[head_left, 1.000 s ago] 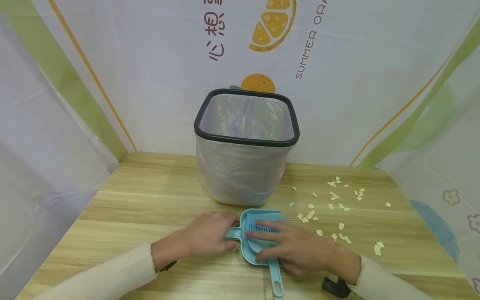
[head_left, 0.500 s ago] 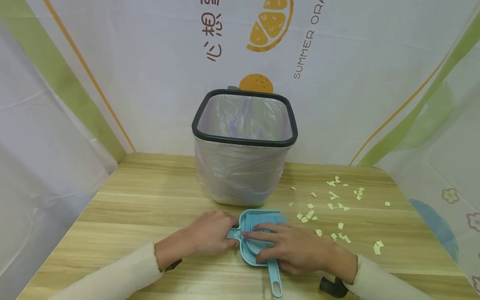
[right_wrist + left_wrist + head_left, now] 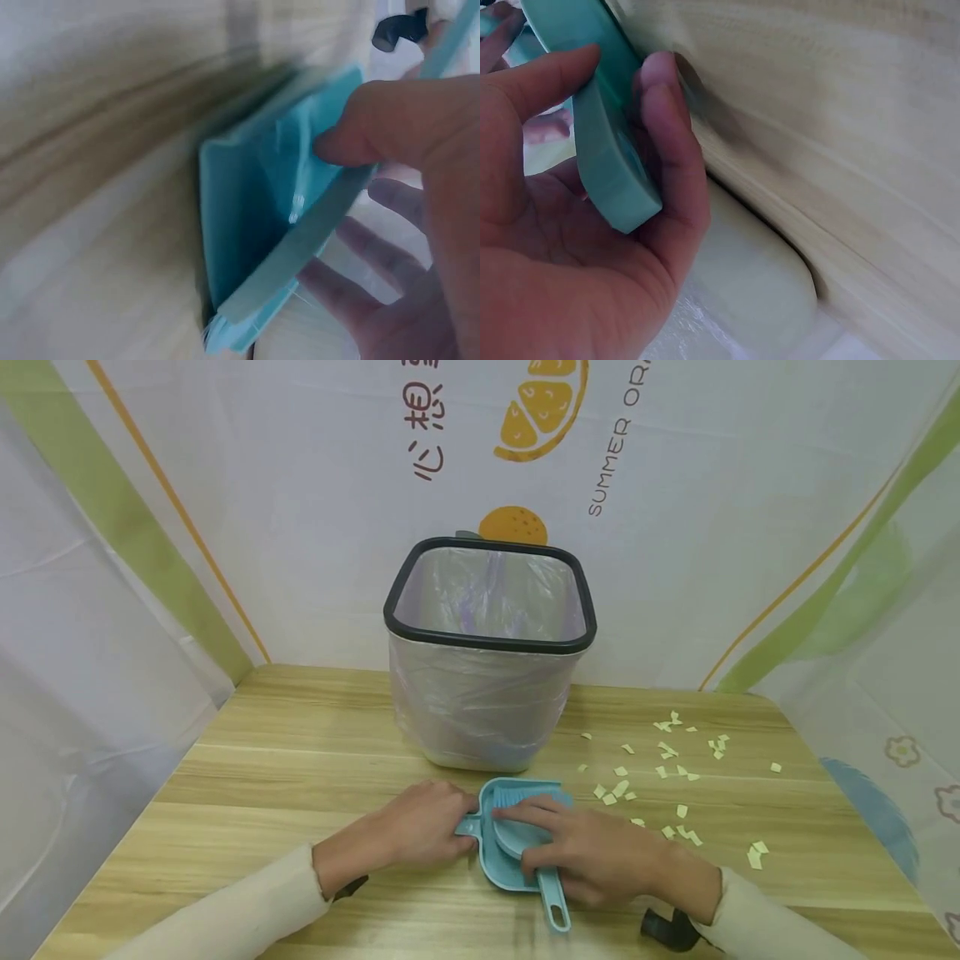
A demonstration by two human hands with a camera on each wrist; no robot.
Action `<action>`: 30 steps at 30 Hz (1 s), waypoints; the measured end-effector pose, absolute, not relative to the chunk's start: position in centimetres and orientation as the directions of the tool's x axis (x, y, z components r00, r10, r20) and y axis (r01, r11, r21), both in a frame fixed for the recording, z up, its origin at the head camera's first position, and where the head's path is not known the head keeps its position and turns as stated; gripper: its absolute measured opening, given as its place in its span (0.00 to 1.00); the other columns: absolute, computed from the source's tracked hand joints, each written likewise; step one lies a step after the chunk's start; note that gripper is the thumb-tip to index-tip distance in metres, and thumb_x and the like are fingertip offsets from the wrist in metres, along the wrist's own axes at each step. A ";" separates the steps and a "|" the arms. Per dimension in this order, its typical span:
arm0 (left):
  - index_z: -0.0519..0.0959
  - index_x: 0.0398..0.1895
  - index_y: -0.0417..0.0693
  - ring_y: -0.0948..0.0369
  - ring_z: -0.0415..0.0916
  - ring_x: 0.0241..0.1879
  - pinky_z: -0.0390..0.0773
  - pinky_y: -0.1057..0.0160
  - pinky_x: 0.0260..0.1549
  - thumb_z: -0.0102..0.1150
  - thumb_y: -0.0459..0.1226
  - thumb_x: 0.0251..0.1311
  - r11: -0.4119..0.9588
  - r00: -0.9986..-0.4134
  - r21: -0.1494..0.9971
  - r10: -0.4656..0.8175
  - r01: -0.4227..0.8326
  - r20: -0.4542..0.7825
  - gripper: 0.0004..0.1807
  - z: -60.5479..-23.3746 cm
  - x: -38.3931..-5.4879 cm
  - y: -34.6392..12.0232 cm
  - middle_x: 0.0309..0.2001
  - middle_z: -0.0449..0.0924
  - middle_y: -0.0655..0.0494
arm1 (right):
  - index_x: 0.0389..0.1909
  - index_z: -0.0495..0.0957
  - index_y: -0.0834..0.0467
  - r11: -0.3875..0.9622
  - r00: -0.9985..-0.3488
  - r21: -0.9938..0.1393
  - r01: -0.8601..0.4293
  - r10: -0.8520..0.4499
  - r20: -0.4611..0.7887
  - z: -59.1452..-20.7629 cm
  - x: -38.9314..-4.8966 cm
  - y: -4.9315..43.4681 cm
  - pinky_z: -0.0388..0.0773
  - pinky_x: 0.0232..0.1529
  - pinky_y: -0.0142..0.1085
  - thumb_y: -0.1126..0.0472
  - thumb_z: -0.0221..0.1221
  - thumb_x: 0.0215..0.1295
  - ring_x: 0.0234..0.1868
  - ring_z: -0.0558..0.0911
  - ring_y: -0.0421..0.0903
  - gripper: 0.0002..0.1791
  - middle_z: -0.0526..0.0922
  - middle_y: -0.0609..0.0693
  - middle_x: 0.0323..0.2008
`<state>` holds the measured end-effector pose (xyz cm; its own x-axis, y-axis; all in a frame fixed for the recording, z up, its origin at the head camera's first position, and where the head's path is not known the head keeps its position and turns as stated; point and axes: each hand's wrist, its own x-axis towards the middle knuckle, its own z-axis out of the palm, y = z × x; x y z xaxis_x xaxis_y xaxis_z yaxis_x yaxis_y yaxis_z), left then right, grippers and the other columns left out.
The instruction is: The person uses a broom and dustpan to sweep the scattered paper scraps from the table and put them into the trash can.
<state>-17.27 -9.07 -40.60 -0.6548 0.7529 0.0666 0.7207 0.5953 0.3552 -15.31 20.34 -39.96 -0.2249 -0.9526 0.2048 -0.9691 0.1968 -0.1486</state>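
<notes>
A light-blue dustpan [image 3: 495,870] lies on the table in the head view, its handle pointing left. My left hand [image 3: 418,827] holds that handle; the left wrist view shows the handle [image 3: 613,169] between thumb and curled fingers. Inside the pan is a matching hand brush [image 3: 517,837], tilted, with its handle reaching toward the front edge. My right hand [image 3: 611,852] grips the brush around its head, thumb on one side and fingers on the other, as the right wrist view shows at the brush back [image 3: 300,244]. Part of the bristles is hidden under my fingers.
Behind the dustpan stands a bin [image 3: 483,702] with a black rim and a plastic liner. Small yellow paper scraps [image 3: 621,788] are scattered on the right of the wooden table [image 3: 300,752]. A printed white cloth [image 3: 315,510] hangs behind.
My right fingers have drawn in around the brush head. The brush has tilted and its handle end has shifted slightly up and right. The dustpan and left hand stay nearly still.
</notes>
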 end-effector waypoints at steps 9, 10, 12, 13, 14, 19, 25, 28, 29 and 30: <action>0.79 0.35 0.56 0.68 0.64 0.24 0.67 0.60 0.19 0.71 0.48 0.67 0.567 -0.627 0.325 0.770 0.757 0.117 0.11 -44.8 -19.1 -9.8 0.24 0.66 0.71 | 0.51 0.80 0.46 0.194 -0.247 -0.191 -0.962 -0.917 0.314 -39.1 -16.6 21.0 0.81 0.64 0.54 0.72 0.65 0.67 0.71 0.79 0.61 0.19 0.73 0.65 0.76; 0.79 0.35 0.56 0.67 0.64 0.24 0.67 0.60 0.20 0.72 0.46 0.67 0.567 -0.628 0.332 0.770 0.754 0.111 0.10 -44.8 -19.0 -9.7 0.24 0.66 0.70 | 0.51 0.80 0.46 0.194 -0.253 -0.207 -0.959 -0.914 0.315 -39.0 -16.7 21.1 0.82 0.63 0.54 0.74 0.62 0.67 0.69 0.80 0.61 0.21 0.73 0.65 0.75; 0.79 0.35 0.55 0.67 0.64 0.23 0.66 0.60 0.19 0.72 0.47 0.67 0.567 -0.630 0.341 0.770 0.750 0.104 0.11 -44.7 -19.0 -9.7 0.23 0.66 0.70 | 0.52 0.80 0.46 0.193 -0.263 -0.235 -0.953 -0.909 0.322 -38.9 -16.9 21.3 0.84 0.60 0.53 0.78 0.58 0.65 0.66 0.83 0.60 0.25 0.74 0.65 0.74; 0.79 0.35 0.56 0.68 0.64 0.23 0.65 0.60 0.19 0.71 0.48 0.67 0.563 -0.624 0.334 0.774 0.756 0.110 0.11 -44.9 -19.0 -9.8 0.23 0.65 0.70 | 0.52 0.81 0.46 0.196 -0.272 -0.249 -0.948 -0.907 0.322 -38.8 -17.0 21.4 0.85 0.59 0.53 0.79 0.57 0.64 0.66 0.83 0.60 0.26 0.75 0.64 0.73; 0.80 0.36 0.54 0.67 0.64 0.23 0.66 0.60 0.19 0.72 0.46 0.67 0.572 -0.632 0.337 0.769 0.748 0.096 0.11 -44.6 -18.9 -9.7 0.23 0.65 0.69 | 0.52 0.81 0.46 0.200 -0.280 -0.259 -0.945 -0.905 0.321 -38.8 -17.1 21.5 0.85 0.59 0.53 0.80 0.56 0.63 0.65 0.84 0.59 0.27 0.76 0.63 0.73; 0.80 0.40 0.53 0.68 0.66 0.24 0.67 0.59 0.21 0.70 0.47 0.69 0.584 -0.636 0.318 0.766 0.747 0.089 0.11 -43.9 -18.5 -9.8 0.23 0.66 0.70 | 0.52 0.81 0.50 0.234 -0.326 -0.294 -0.927 -0.889 0.320 -38.7 -17.4 21.8 0.85 0.59 0.52 0.80 0.58 0.57 0.66 0.84 0.57 0.27 0.80 0.57 0.70; 0.80 0.37 0.52 0.66 0.65 0.24 0.66 0.61 0.22 0.73 0.43 0.67 0.587 -0.647 0.349 0.759 0.730 0.075 0.10 -41.3 -17.4 -9.5 0.23 0.66 0.69 | 0.50 0.81 0.53 0.237 -0.358 -0.332 -0.913 -0.856 0.374 -38.7 -17.7 22.4 0.85 0.56 0.43 0.77 0.63 0.63 0.63 0.86 0.51 0.20 0.84 0.52 0.66; 0.80 0.35 0.52 0.67 0.64 0.24 0.64 0.64 0.22 0.74 0.42 0.66 0.601 -0.660 0.365 0.749 0.711 0.050 0.10 -40.1 -16.8 -9.4 0.22 0.65 0.69 | 0.50 0.81 0.53 0.227 -0.374 -0.371 -0.900 -0.839 0.395 -38.3 -17.8 22.7 0.84 0.57 0.41 0.77 0.63 0.65 0.61 0.87 0.50 0.20 0.86 0.53 0.63; 0.80 0.35 0.53 0.68 0.63 0.24 0.64 0.65 0.23 0.74 0.42 0.66 0.605 -0.663 0.367 0.748 0.706 0.042 0.10 -39.9 -16.8 -9.3 0.22 0.64 0.69 | 0.51 0.81 0.53 0.228 -0.388 -0.394 -0.891 -0.832 0.397 -38.2 -17.9 22.9 0.85 0.57 0.40 0.77 0.64 0.66 0.61 0.87 0.50 0.19 0.87 0.53 0.62; 0.80 0.35 0.53 0.68 0.62 0.23 0.64 0.65 0.23 0.74 0.42 0.66 0.607 -0.664 0.370 0.746 0.703 0.038 0.10 -39.9 -16.8 -9.3 0.22 0.63 0.69 | 0.51 0.81 0.52 0.227 -0.395 -0.401 -0.887 -0.823 0.407 -38.0 -17.9 23.0 0.85 0.57 0.41 0.77 0.65 0.65 0.60 0.88 0.50 0.20 0.88 0.53 0.61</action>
<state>-16.77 -9.32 -39.86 -0.6644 0.7465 0.0377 0.7031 0.6071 0.3702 -17.91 22.99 -37.98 -0.3950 -0.8234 0.4074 -0.8875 0.2275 -0.4008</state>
